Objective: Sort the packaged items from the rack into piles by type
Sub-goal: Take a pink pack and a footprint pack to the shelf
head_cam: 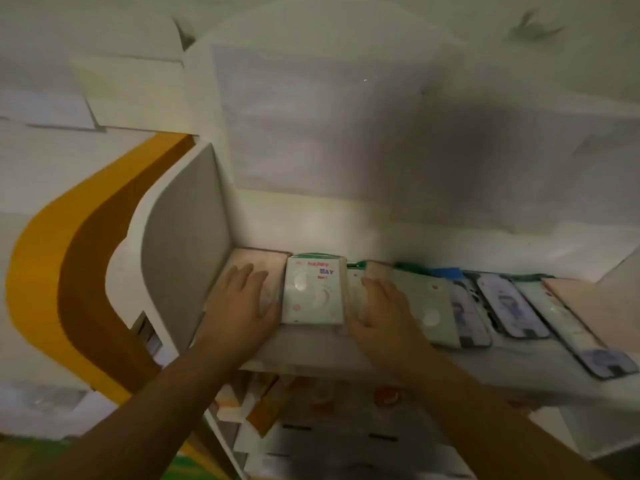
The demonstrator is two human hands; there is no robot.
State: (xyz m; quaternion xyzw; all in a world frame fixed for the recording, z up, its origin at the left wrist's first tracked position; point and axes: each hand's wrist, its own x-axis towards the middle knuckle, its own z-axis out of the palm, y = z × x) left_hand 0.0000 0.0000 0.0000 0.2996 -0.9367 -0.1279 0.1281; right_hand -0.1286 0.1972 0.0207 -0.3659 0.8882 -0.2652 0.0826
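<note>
**Head view: two hands square up a pile of packets on a white shelf**

Head view looks down on a white shelf (311, 355) with a curved side panel (183, 244) at its left end. A pale green pile (313, 294) of flat packets sits near the left end, printed side up. The left hand (242, 303) lies flat just left of it, on a pink packet (256, 265), fingers straight and released, touching the pile's left edge. The right hand (379, 306) presses in from the right with fingers spread, grasping nothing that can be seen.

To the right, a row (491, 306) of further packets overlaps like fallen dominoes, green ones mixed with darker ones; the blur hides their print.

Risks, as a judgement: the pile's near edge seems close to the shelf's front lip, so an uneven squeeze could slide packets off onto the lower tier (311, 410). The right hand rests on the row's first packets and may drag them along, mixing types. Similar green packets could be mis-sorted in this dim light.
</note>
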